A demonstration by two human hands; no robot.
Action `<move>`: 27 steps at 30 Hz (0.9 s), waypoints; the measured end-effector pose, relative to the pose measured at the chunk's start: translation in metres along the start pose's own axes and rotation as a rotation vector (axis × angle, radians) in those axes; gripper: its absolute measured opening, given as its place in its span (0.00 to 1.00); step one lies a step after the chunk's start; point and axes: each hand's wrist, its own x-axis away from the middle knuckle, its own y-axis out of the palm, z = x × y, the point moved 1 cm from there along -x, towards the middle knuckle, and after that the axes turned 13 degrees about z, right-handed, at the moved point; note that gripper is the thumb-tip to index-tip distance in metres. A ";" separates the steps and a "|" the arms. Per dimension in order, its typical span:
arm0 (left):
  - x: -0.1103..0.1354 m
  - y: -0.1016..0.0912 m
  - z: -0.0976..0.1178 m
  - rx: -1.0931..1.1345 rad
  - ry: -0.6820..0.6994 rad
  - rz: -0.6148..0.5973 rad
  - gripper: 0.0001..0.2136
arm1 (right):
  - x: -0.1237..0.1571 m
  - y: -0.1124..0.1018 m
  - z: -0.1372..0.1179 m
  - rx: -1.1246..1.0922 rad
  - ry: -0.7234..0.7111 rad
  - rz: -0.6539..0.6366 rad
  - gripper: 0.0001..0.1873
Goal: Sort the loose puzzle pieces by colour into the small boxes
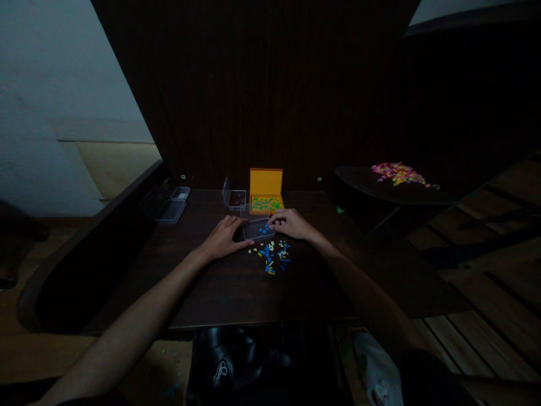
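A clear plastic box (258,237) stands on the dark wooden table with its lid raised at the back. A few small blue pieces lie in it. My left hand (224,238) grips the box's near left corner, thumb along the front and fingers at the left side. Over the box's right side, my right hand (291,224) has its fingertips pinched together close to the blue pieces; what is between them is too small to make out. In front of the box lies a loose scatter of small blue, yellow and pale toy bricks (270,256).
Behind stands an open yellow box (266,181) with green and yellow pieces, beside a clear box (237,198) of dark pieces. Another open clear box (171,211) is at the left. Pink and yellow pieces (399,173) are heaped on a side shelf (363,181) at the right.
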 end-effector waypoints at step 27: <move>0.000 0.001 -0.001 -0.001 0.009 -0.004 0.31 | 0.002 0.012 -0.007 0.085 0.240 0.086 0.08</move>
